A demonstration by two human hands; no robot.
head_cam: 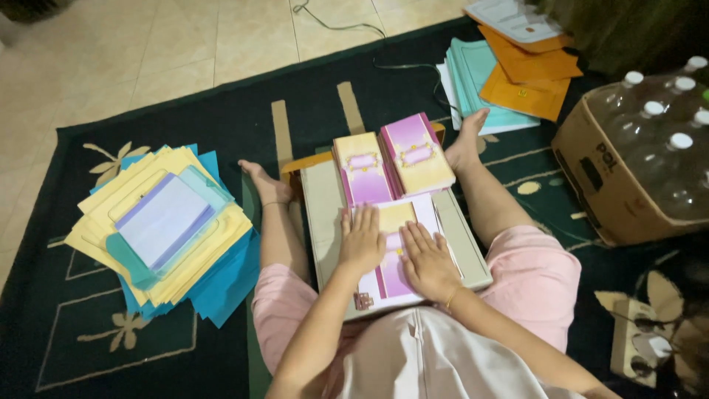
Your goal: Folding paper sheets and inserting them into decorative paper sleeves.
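Purple-and-cream printed card sheet [395, 255] lies flat at the near end of the grey rectangular board [321, 199]. Left hand [362, 240] and right hand [427, 260] press on it with flat, spread fingers, grasping nothing. Two stacks of matching folded cards [391, 162] occupy the board's far end.

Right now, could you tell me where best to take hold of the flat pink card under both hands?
Probably by its right edge. The pink card lies flat on the grey board, pressed by the left hand and right hand; stacked booklets block the far side.
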